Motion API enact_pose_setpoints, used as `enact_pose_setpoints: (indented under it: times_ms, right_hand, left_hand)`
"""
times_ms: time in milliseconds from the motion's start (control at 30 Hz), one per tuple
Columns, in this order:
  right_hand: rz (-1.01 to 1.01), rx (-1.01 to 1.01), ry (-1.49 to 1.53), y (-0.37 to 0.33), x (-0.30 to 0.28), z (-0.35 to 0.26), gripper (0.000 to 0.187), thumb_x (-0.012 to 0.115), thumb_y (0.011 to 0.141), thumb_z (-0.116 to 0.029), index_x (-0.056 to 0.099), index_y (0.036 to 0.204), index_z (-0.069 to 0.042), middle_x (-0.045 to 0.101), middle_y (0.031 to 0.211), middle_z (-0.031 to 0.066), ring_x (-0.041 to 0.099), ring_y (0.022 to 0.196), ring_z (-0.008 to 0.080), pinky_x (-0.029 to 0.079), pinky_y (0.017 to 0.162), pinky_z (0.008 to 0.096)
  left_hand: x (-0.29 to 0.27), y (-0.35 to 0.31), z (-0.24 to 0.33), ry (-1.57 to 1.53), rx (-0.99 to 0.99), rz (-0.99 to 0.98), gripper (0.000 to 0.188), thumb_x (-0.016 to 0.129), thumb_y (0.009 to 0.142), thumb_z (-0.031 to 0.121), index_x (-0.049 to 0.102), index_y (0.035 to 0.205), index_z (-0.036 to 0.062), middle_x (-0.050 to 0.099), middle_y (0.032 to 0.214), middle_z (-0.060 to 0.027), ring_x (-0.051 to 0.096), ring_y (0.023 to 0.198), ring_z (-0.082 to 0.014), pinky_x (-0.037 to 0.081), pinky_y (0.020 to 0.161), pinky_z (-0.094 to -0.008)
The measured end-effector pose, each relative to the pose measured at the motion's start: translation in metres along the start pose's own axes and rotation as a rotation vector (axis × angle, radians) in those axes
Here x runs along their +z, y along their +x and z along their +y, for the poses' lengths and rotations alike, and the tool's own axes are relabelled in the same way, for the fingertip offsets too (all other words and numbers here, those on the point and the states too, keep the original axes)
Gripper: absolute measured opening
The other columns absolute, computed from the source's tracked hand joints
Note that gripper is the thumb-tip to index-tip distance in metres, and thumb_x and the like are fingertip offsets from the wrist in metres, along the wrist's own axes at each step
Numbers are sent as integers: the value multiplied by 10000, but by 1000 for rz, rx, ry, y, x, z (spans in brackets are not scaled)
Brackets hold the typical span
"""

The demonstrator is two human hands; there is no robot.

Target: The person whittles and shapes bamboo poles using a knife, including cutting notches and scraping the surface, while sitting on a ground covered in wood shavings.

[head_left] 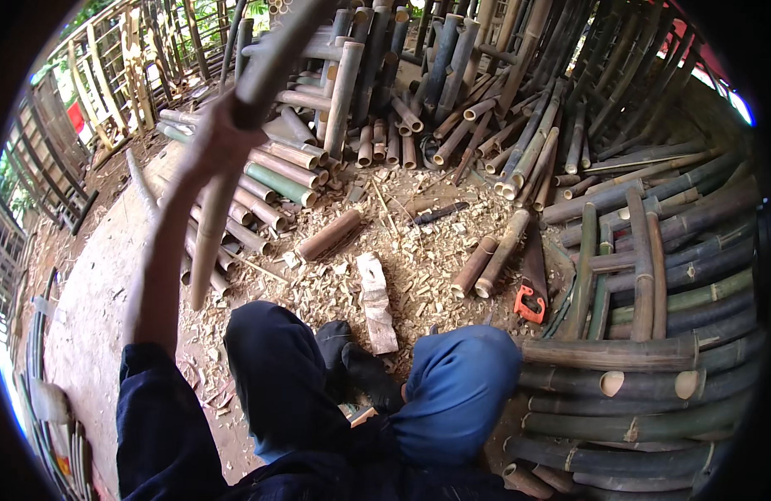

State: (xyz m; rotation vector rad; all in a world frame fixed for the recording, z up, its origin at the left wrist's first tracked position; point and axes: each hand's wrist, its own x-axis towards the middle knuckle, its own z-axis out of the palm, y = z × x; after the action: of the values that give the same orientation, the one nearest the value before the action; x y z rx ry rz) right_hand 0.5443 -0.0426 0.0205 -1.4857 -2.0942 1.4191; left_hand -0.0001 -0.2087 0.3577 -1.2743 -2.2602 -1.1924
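My left hand (pixel 224 140) is raised at the left, its fingers wrapped round a long bamboo pole (pixel 281 67). The pole slants from the top edge down past my forearm, with its lower end above the chip-strewn ground beside my knee. My right hand is not in view. Between my feet and the loose bamboo lies a pale, hewn block of wood (pixel 375 302). Beyond it a short brown bamboo piece (pixel 328 236) rests on the wood chips, and a dark, slender object (pixel 440 214) lies farther to the right.
A handsaw (pixel 530 296) with an orange handle leans near two short bamboo lengths (pixel 500 255) on the right. Jointed bamboo frames (pixel 611 354) and stacked poles fill the right side. Cut bamboo tubes (pixel 277 173) lie in a pile at the left; upright poles (pixel 452 67) stand behind.
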Motion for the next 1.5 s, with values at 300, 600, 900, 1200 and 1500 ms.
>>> enact_pose_setpoints:
  times_ms: [300, 600, 900, 1200, 1500]
  right_hand:
    - [-81, 26, -137, 17, -6, -16, 424, 608, 1017, -345, 510, 1318, -63, 706, 1022, 263, 687, 953, 504, 517, 816, 563]
    - [-321, -45, -510, 87, 16, -78, 452, 609, 1014, -357, 497, 1341, -66, 713, 1046, 280, 691, 974, 525, 519, 828, 581]
    - [-496, -576, -714, 165, 73, -147, 460, 658, 1011, -226, 472, 1357, 14, 700, 1048, 310, 724, 866, 487, 586, 698, 533]
    - [-525, -687, -949, 187, 96, -138, 318, 653, 1032, -220, 468, 1155, 8, 685, 829, 227, 705, 611, 355, 569, 492, 476]
    - [-471, -857, -841, 170, 97, -169, 317, 655, 1030, -241, 471, 1134, -4, 699, 846, 222, 706, 586, 306, 574, 494, 442]
  left_hand:
    - [156, -204, -98, 326, -230, -944, 439, 735, 660, 64, 652, 1091, 96, 718, 929, -153, 711, 953, -371, 543, 779, -511]
    - [186, -316, -203, 348, -265, -951, 386, 779, 662, 69, 619, 1013, 86, 672, 981, -100, 676, 1015, -350, 494, 840, -502]
    - [219, -289, -200, 282, -280, -1050, 293, 781, 671, 151, 658, 928, 85, 692, 933, -106, 705, 953, -314, 575, 781, -453]
    - [219, -291, -197, 316, -334, -1018, 155, 754, 718, 142, 713, 863, 107, 718, 760, -120, 738, 769, -330, 584, 703, -465]
    - [222, -298, -200, 331, -364, -1018, 154, 745, 720, 135, 709, 868, 116, 724, 775, -107, 739, 777, -321, 570, 703, -465]
